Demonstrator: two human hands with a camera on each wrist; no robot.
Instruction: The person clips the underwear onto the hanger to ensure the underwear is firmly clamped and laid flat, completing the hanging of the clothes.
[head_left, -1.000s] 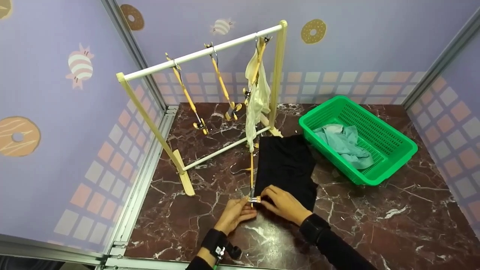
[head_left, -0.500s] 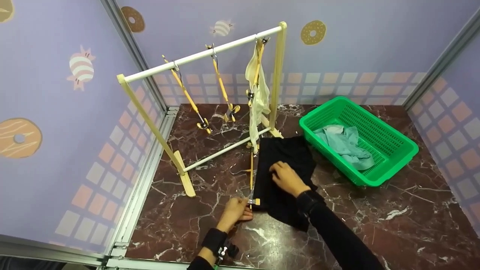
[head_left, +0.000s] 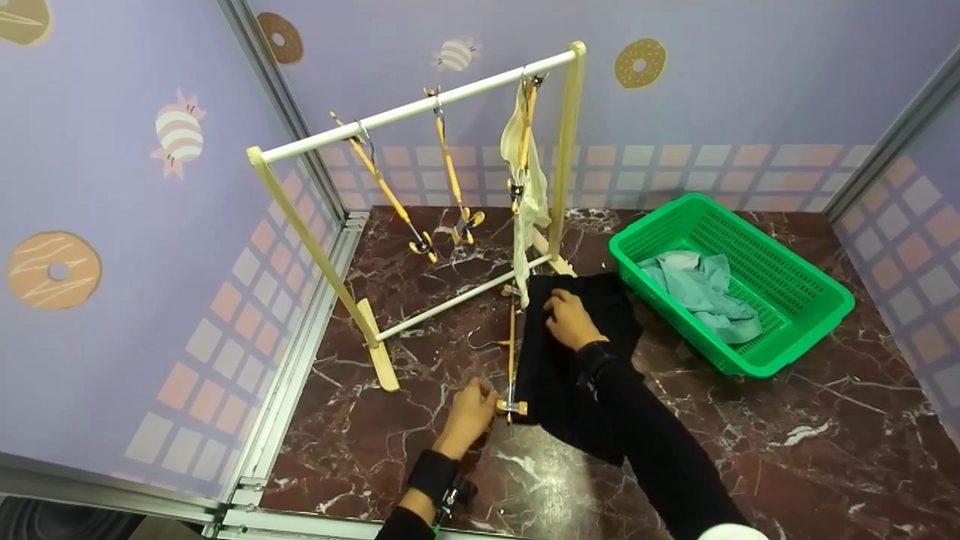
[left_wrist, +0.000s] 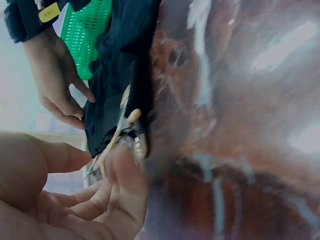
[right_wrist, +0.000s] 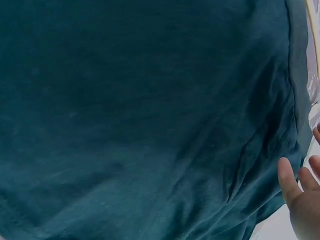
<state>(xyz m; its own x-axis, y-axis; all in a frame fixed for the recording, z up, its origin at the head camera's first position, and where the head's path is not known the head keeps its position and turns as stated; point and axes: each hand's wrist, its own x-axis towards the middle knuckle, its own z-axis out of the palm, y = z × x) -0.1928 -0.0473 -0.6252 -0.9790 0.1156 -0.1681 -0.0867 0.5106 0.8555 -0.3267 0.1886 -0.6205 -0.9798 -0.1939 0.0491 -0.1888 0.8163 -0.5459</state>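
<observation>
A black garment point(head_left: 574, 360) lies flat on the marble table point(head_left: 787, 420). Along its left edge lies a wooden clip hanger point(head_left: 511, 345), whose near clip point(head_left: 513, 407) bites the cloth. My left hand point(head_left: 480, 409) sits beside that clip with relaxed fingers touching it; the left wrist view shows the open palm point(left_wrist: 60, 200) and the clip point(left_wrist: 134, 140). My right hand point(head_left: 559, 311) rests on the garment's far part near the hanger's far end. In the right wrist view dark cloth point(right_wrist: 140, 115) fills the frame, and straight fingertips point(right_wrist: 287, 180) hover over it.
A wooden drying rack point(head_left: 420, 109) stands at the back left, with two bare clip hangers and a cream cloth point(head_left: 531, 187) hung on a third. A green basket point(head_left: 795, 330) holding a teal cloth point(head_left: 697, 289) stands to the right. Purple walls close three sides.
My right hand left the near clip and slid away along the garment to its far edge. The left hand stayed at the near clip. The head view shifted slightly.
</observation>
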